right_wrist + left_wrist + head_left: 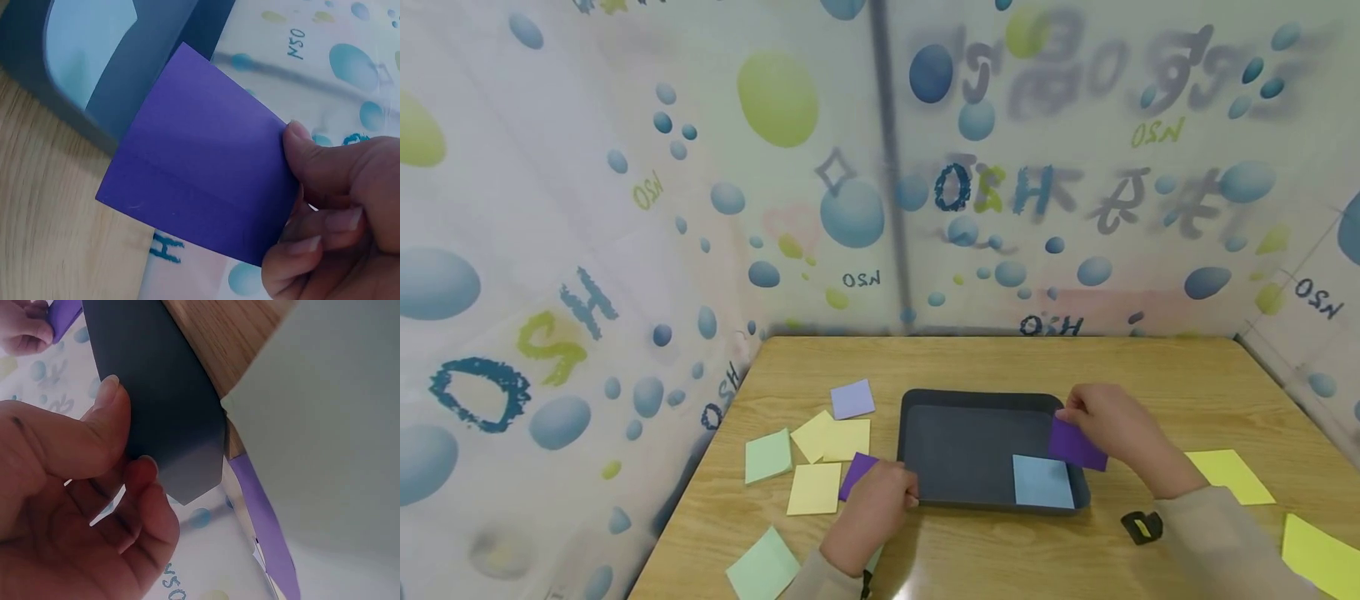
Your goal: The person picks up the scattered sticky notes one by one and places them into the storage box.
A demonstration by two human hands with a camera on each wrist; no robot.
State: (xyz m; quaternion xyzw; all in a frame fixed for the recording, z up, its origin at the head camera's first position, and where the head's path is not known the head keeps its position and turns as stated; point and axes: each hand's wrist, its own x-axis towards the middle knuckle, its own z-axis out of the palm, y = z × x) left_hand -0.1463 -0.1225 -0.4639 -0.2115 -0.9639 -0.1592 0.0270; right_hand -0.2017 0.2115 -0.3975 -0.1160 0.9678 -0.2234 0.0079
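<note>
A purple paper square (200, 156) is pinched at one edge between the thumb and fingers of my right hand (1105, 421). In the head view it overlaps the right rim of a dark grey tray (970, 450). A light blue paper square (1042, 482) lies inside the tray at its front right corner. My left hand (876, 504) grips the tray's left end near the front; the left wrist view shows its thumb and fingers on the dark rim. Another purple square (855, 475) lies on the table, partly hidden behind the left hand.
Left of the tray lie pale yellow squares (814, 489), green squares (767, 456) and a lavender square (853, 400). Bright yellow sheets (1232, 477) and a small black item (1142, 527) are on the right. Patterned curtains (820, 208) stand around the wooden table (1150, 367).
</note>
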